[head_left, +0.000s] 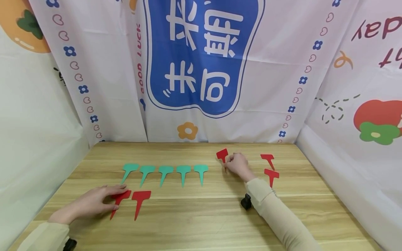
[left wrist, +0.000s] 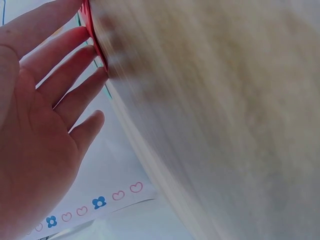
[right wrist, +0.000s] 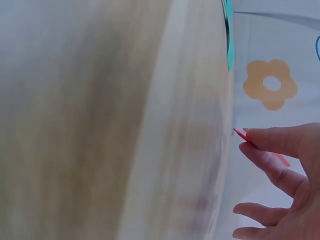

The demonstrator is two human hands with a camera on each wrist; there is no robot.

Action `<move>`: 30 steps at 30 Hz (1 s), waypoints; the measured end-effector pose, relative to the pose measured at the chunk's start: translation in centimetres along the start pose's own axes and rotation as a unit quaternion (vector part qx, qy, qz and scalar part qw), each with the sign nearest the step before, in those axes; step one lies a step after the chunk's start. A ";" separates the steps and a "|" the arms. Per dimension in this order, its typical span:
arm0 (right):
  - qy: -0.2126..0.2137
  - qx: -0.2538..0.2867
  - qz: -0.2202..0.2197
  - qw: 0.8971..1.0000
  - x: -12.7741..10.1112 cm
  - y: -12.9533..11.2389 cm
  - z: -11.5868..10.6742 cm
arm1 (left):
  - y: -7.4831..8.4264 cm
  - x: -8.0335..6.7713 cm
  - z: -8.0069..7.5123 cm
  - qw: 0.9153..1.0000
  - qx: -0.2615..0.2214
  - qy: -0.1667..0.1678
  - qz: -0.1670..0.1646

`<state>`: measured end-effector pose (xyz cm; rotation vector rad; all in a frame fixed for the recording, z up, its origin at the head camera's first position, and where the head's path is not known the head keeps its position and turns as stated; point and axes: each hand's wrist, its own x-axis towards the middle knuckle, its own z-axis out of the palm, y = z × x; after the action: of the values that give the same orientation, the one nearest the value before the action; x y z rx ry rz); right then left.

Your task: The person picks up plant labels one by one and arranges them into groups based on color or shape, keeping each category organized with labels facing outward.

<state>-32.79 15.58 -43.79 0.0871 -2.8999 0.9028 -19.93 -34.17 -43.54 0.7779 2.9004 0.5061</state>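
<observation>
A row of several teal T-shaped tags (head_left: 165,172) lies across the middle of the wooden table (head_left: 201,216). My left hand (head_left: 110,199) lies flat at the front left, its straight fingers pressing on a red tag (head_left: 120,197); the left wrist view shows the fingers (left wrist: 75,75) touching that tag's red edge (left wrist: 95,40). A second red tag (head_left: 140,199) lies just to its right. Behind the row's right end, my right hand (head_left: 228,163) pinches another red tag (head_left: 222,154), seen as a thin red sliver (right wrist: 245,137) at the fingertips (right wrist: 260,145) in the right wrist view.
Two more red tags (head_left: 267,159) (head_left: 271,175) lie right of my right hand. Printed cloth (head_left: 201,69) hangs behind the table and along both sides. A teal tag's edge (right wrist: 229,45) shows in the right wrist view. Bare wood spreads across the table's front.
</observation>
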 end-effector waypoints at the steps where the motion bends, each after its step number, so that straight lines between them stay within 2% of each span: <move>1: -0.001 0.002 0.000 1.000 -0.1 -0.1 0.0 | 0.0 0.0 0.0 1.000 0.001 0.000 0.000; 12: -0.019 0.020 0.003 1.000 -1.5 -1.4 0.6 | 0.2 0.0 -0.1 1.000 -0.003 -0.001 -0.001; 21: -0.020 0.027 -0.023 0.999 -2.5 -2.2 1.0 | 0.2 -0.1 -0.1 1.000 -0.001 -0.001 -0.004; 30: -0.034 0.027 -0.025 0.999 -3.5 -3.3 1.7 | 0.2 0.0 -0.1 1.000 -0.002 -0.003 -0.007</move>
<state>-29.13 11.97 -43.69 0.1966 -2.9216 0.9892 -19.81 -34.04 -43.37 0.7579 2.8960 0.5075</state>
